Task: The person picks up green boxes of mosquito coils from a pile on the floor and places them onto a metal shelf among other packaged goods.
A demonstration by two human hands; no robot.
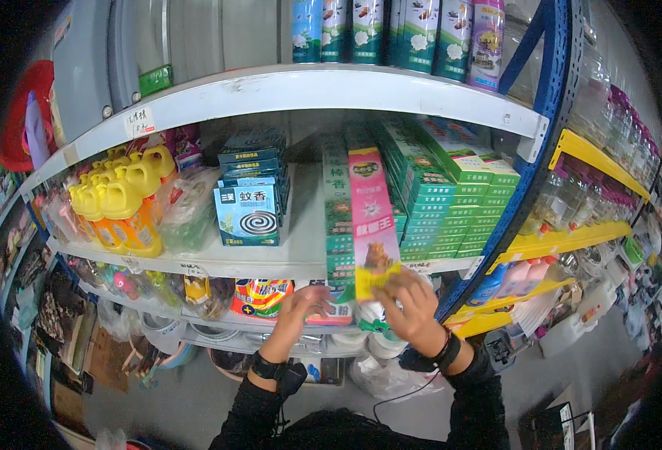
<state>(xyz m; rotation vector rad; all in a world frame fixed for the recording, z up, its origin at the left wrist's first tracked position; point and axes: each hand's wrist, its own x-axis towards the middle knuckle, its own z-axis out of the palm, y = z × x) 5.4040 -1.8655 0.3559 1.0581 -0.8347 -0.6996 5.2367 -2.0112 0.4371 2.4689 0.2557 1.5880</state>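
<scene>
My right hand (412, 306) grips the yellow lower end of a long, narrow pink box (373, 202), which juts out over the shelf's front edge. Beside it on the left is a long green box (338, 217), also reaching past the edge. My left hand (301, 309) is near that green box's lower end, fingers stretched toward it and somewhat blurred; whether they touch it cannot be made out. Flat green boxes (428, 199) are piled in stacks to the right. On the left stand blue mosquito coil boxes (247, 214).
Yellow-capped bottles (124, 195) and a clear plastic bag (184, 210) fill the shelf's left part. Spray cans (367, 34) line the upper white shelf (271, 94). A blue upright post (529, 180) borders the right side, with yellow shelf rails (593, 232) beyond.
</scene>
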